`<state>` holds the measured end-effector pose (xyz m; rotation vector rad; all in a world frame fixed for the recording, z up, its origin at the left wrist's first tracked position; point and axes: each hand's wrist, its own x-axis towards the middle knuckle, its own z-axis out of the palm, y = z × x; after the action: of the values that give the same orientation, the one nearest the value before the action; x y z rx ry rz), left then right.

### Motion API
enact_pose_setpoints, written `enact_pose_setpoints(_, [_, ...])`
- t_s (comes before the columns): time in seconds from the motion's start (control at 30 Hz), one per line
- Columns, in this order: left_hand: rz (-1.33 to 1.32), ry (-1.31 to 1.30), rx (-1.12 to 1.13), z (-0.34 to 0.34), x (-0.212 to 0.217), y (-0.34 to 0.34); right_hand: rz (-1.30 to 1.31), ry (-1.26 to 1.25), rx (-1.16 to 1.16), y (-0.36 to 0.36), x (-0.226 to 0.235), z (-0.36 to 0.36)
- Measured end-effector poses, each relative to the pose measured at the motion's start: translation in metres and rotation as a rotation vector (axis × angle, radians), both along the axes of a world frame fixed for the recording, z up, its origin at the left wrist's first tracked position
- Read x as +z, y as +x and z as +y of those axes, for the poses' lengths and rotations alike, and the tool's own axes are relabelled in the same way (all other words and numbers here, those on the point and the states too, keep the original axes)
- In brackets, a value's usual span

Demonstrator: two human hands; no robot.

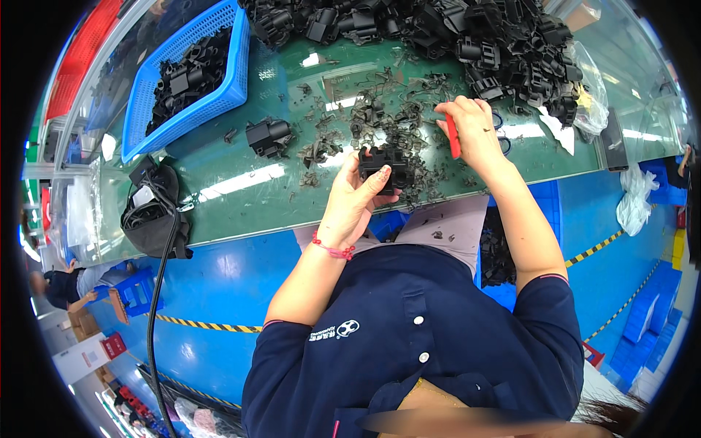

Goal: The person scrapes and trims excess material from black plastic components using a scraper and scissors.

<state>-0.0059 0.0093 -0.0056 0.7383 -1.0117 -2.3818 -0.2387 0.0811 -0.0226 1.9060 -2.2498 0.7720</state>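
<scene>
My left hand (355, 196) grips a black plastic moulded part (385, 166) just above the near edge of the green table (241, 182). My right hand (471, 128) holds a small red-handled tool (453, 136), raised a little to the right of the part and apart from it. Black plastic trimmings (380, 120) lie scattered on the table around both hands. A single black part (268, 137) rests on the table to the left of my hands.
A large heap of black parts (467, 36) fills the far side of the table. A blue basket (186, 77) with black parts sits far left. A black cable bundle (153, 212) hangs at the left edge. A crate of trimmings (496, 252) stands under the table.
</scene>
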Motion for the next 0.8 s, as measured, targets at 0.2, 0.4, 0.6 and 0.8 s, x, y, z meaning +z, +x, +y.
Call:
enact_pose_setpoints(0.2, [0.004, 0.065, -0.027, 0.0, -0.003, -0.002, -0.006, 0.027, -0.03, -0.006, 0.001, 0.003])
enact_pose_setpoints(0.4, [0.074, 0.009, 0.012, -0.001, -0.007, 0.006, -0.107, -0.004, -0.078, -0.044, 0.028, 0.035])
enact_pose_setpoints(0.6, [0.395, 0.203, -0.041, -0.007, -0.017, -0.001, 0.179, 0.295, 0.106, -0.049, 0.026, 0.064])
enact_pose_setpoints(0.8, [0.422, 0.379, -0.039, -0.003, -0.02, -0.005, 0.206, 0.319, 0.052, -0.055, 0.019, 0.069])
